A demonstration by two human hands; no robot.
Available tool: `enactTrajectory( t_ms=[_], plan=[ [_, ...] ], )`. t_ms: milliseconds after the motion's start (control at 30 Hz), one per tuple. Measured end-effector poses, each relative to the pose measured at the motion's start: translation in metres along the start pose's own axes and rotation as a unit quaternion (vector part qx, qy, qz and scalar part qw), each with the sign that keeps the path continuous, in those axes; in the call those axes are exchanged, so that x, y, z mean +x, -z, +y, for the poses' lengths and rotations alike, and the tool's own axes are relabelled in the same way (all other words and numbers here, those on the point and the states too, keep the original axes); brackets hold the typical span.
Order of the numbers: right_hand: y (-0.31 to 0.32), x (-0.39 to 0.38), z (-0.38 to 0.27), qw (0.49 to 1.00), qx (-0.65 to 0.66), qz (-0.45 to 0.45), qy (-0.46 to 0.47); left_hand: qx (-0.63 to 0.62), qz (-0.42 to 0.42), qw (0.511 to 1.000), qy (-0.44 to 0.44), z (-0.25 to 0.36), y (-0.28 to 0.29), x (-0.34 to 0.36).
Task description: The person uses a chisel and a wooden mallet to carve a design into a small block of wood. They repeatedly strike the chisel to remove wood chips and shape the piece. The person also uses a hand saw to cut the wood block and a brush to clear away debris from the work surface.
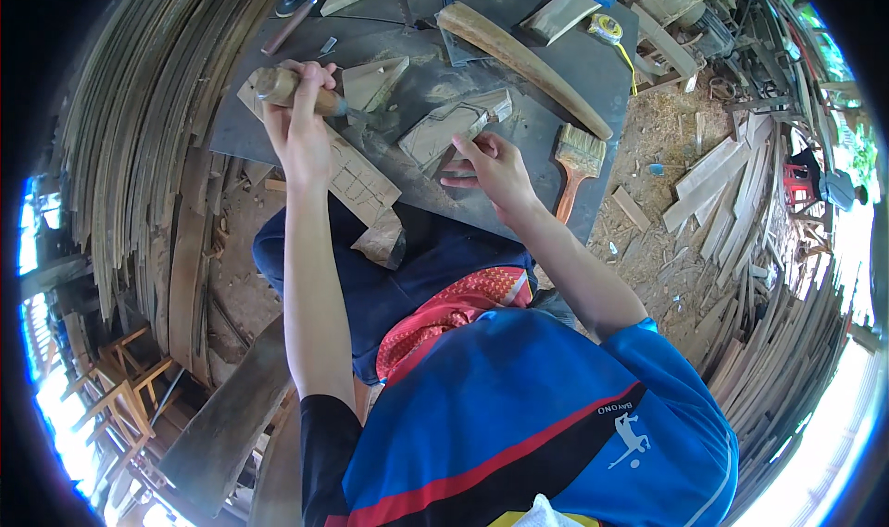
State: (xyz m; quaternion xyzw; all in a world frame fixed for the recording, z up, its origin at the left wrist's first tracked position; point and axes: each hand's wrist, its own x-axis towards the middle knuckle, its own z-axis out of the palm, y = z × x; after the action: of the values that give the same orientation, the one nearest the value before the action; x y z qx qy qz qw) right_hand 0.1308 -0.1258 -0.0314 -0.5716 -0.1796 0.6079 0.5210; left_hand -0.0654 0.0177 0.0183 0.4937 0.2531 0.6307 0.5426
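The right hand point(495, 170) lies loosely open, fingertips resting on a carved wooden block point(454, 127) lying on the dark table point(556, 64). Just beyond, the left hand point(298, 110) is clenched around a wooden-handled tool point(292, 87), probably a chisel, near a paintbrush point(576, 161) and long curved wood piece point(523, 64)

The flat dark grey metal work surface point(556, 59) lay at twelve o'clock, dusted pale, and on it the long curved tan wooden piece point(523, 61) ran toward one o'clock beside a flat paintbrush with an orange-brown handle and straw-coloured bristles point(576, 163). The carved block of greyish-brown wood point(449, 129) bore dark drawn outlines, as did the pale flat wooden board point(356, 180) at eleven o'clock. At six o'clock the short-sleeved shirt point(519, 416) was bright blue with a red stripe and black panel, above a red cloth with a fine white pattern point(444, 319).
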Motion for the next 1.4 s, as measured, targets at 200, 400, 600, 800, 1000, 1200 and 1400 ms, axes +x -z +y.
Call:
enactTrajectory(
  t_ms=[200, 400, 600, 800, 1000, 1200, 1400],
  plan=[
    [-0.008, 0.000, -0.006, 0.995, -0.087, -0.044, 0.029, 0.079, 0.022, 0.996, 0.040, -0.016, 0.006, -0.003],
    [-0.010, 0.010, 0.002, 0.979, -0.183, -0.033, 0.078, 0.208, 0.049, 0.976, 0.046, -0.031, 0.018, -0.002],
    [-0.013, 0.013, -0.008, 0.981, -0.177, -0.043, 0.066, 0.371, 0.014, 0.927, 0.048, -0.021, 0.027, 0.012],
    [-0.009, 0.017, -0.007, 0.989, -0.139, -0.016, 0.036, 0.472, 0.006, 0.881, 0.023, -0.027, 0.049, 0.028],
    [0.001, 0.011, 0.006, 0.983, -0.183, -0.014, -0.016, 0.407, 0.071, 0.908, 0.065, -0.031, 0.057, 0.032],
    [0.023, 0.003, 0.031, 0.991, -0.096, -0.044, 0.082, 0.443, 0.049, 0.888, 0.110, -0.045, 0.088, 0.033],
    [0.036, -0.008, 0.014, 0.987, -0.069, -0.105, 0.099, 0.422, -0.057, 0.892, 0.154, -0.041, 0.094, 0.017]
  ],
)
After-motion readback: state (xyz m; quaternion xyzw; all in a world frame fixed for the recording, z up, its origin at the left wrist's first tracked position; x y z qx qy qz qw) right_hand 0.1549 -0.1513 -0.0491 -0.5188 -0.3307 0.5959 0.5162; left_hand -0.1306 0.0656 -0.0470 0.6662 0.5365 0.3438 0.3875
